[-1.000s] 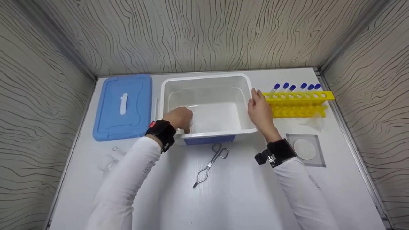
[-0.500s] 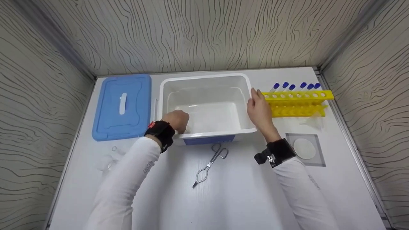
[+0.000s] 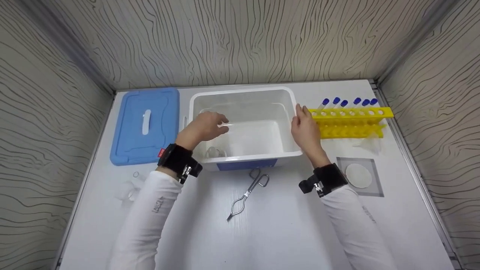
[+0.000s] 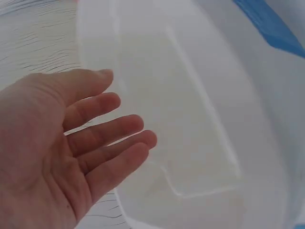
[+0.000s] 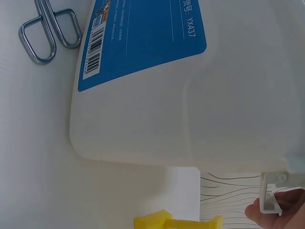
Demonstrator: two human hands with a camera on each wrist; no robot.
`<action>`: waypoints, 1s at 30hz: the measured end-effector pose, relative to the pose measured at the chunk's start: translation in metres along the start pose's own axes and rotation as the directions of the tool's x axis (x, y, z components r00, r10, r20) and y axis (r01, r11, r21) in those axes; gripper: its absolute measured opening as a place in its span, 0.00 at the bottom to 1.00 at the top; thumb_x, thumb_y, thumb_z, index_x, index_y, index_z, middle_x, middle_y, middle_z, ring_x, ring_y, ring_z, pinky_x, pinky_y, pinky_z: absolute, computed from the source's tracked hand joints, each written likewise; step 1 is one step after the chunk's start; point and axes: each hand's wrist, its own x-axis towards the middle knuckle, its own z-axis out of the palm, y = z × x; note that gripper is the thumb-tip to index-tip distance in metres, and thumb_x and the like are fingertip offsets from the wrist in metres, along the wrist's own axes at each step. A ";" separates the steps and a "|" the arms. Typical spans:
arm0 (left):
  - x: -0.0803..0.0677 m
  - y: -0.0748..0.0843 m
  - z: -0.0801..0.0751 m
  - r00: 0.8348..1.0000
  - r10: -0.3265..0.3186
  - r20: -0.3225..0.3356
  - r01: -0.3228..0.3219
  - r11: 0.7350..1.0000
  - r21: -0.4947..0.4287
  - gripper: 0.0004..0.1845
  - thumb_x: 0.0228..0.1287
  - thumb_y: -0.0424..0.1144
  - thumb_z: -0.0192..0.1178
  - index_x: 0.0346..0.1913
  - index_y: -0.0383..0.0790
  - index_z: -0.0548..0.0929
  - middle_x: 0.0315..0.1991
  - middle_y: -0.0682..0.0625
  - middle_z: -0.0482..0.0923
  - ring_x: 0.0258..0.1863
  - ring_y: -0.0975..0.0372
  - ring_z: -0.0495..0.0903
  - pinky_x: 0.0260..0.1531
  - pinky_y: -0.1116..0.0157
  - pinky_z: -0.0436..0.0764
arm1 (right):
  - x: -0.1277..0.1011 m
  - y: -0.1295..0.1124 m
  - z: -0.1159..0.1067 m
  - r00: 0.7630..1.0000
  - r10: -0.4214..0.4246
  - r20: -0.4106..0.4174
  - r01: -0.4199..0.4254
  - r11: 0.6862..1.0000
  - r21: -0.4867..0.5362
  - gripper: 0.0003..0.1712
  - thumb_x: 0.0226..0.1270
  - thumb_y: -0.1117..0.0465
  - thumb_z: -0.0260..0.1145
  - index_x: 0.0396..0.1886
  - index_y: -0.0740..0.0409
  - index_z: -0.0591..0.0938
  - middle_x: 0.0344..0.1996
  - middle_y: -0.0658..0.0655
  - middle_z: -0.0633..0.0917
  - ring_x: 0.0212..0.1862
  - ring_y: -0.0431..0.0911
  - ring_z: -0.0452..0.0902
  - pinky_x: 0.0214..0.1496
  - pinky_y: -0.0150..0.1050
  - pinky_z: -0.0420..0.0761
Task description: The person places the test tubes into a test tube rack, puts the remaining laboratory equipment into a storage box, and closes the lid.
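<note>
The left hand (image 3: 204, 127) hovered open, fingers relaxed and empty, inside the white tub (image 3: 243, 93); a small clear glass item (image 3: 214, 152) lay below it near the tub's front wall. The right hand (image 3: 305, 129) rested flat against the tub's right side, steadying it. Reaching in was best done slowly, with that bracing pressure held.

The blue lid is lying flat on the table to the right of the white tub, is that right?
Not quite. The blue lid does lie flat on the table, but to the left of the white tub, not the right. The head view shows it.
</note>
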 end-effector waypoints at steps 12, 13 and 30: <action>-0.058 -0.037 -0.030 0.943 -0.110 -0.315 0.020 0.961 -0.276 0.22 0.75 0.46 0.52 0.65 0.39 0.77 0.61 0.41 0.80 0.59 0.48 0.81 0.59 0.51 0.81 | 0.000 -0.001 0.002 1.000 -0.011 -0.017 0.011 1.000 -0.011 0.30 0.79 0.58 0.47 0.76 0.62 0.61 0.75 0.70 0.61 0.75 0.64 0.61 0.76 0.57 0.63; -0.062 -0.043 -0.031 0.937 -0.126 -0.325 0.029 0.958 -0.286 0.22 0.75 0.46 0.52 0.65 0.38 0.77 0.62 0.40 0.80 0.60 0.47 0.81 0.59 0.50 0.81 | 0.000 -0.001 0.001 1.000 -0.005 -0.017 0.005 1.000 -0.013 0.30 0.79 0.58 0.48 0.76 0.61 0.61 0.75 0.70 0.61 0.75 0.63 0.61 0.76 0.57 0.63; -0.125 -0.121 0.020 0.668 -0.403 -0.625 0.129 0.890 -0.436 0.19 0.74 0.42 0.54 0.61 0.38 0.80 0.60 0.40 0.81 0.63 0.47 0.77 0.67 0.52 0.74 | 0.001 0.004 -0.004 0.999 0.035 0.010 -0.035 0.999 -0.010 0.30 0.80 0.57 0.46 0.77 0.59 0.59 0.77 0.67 0.59 0.77 0.62 0.58 0.77 0.56 0.61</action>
